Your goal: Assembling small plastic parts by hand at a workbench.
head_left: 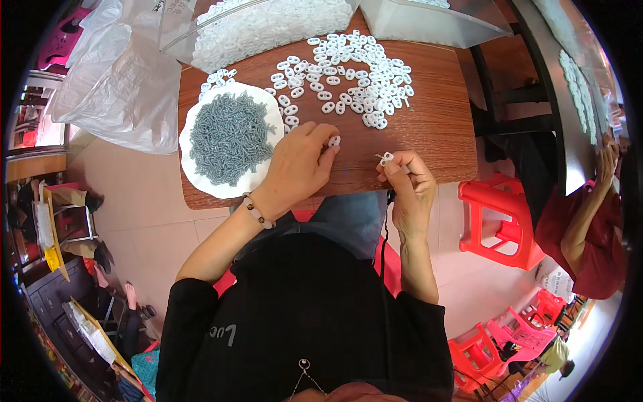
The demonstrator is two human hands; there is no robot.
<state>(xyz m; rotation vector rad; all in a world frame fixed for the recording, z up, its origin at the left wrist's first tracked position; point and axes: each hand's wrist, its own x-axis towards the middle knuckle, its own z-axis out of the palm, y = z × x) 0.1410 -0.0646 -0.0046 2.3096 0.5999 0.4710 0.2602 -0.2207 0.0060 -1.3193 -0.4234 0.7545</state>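
Observation:
My left hand [303,159] is closed on a small white oval two-hole plastic piece [334,141], pinched between thumb and forefinger. To the right, my right hand [410,184] pinches another white two-hole piece [387,157] just above the table's near edge. A thin little pin sticks out of that piece toward the left. Left of my left hand, a white scalloped plate [194,175] holds a heap of small grey-blue pins [231,137]. Loose white two-hole pieces [382,74] lie scattered and piled beyond both hands on the brown wooden table [442,127].
Two clear bins, the left bin [175,33] and the right bin [429,27], stand at the table's far edge with white pieces inside. A white plastic bag [124,87] hangs at the left. A red stool [499,218] stands at the right, near another person's arm [586,218].

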